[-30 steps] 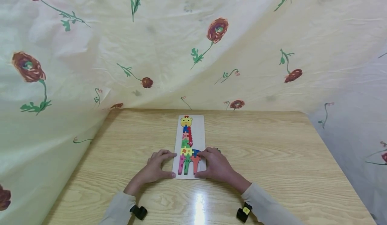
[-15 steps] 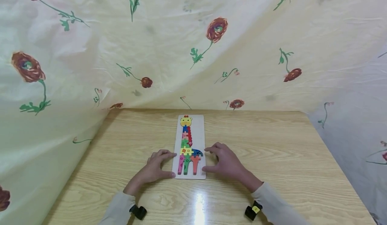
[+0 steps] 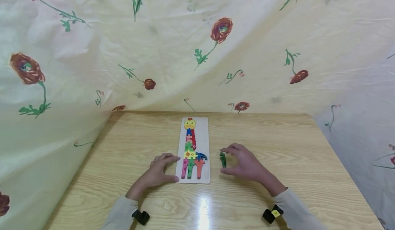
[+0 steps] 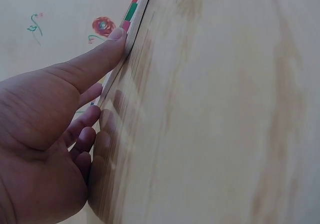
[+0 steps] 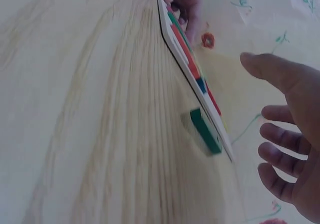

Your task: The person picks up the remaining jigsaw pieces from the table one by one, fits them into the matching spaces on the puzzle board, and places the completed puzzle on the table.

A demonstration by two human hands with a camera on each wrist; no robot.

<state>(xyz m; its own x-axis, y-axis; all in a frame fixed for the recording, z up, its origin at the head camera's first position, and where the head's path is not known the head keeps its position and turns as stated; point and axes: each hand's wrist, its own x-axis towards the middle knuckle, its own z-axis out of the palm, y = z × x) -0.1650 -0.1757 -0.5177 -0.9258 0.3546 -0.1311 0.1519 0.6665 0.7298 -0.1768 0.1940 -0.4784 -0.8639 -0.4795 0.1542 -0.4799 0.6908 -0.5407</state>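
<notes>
A giraffe jigsaw lies on a white board (image 3: 202, 130), with the yellow head (image 3: 190, 124) at the far end and a blue piece (image 3: 201, 156) at the rump. My left hand (image 3: 158, 170) touches the board's left edge with its thumb and a fingertip; in the left wrist view its fingers (image 4: 85, 116) rest by that edge. Right of the board a loose green puzzle piece (image 3: 223, 159) stands on the table. Around it, thumb and fingers spread, hovers my right hand (image 3: 243, 161). The right wrist view shows a gap between these fingers and the green piece (image 5: 205, 131).
The wooden table (image 3: 139, 134) meets a flowered cloth (image 3: 172, 51) behind it and at the left and right sides. Black wrist cameras sit on both sleeves. A bare slot (image 3: 206, 171) shows on the board beside the orange leg (image 3: 200, 168).
My right hand has left the blue and orange pieces on the board and moved right to the loose green piece, opening wider. The left hand has stayed at the board's edge.
</notes>
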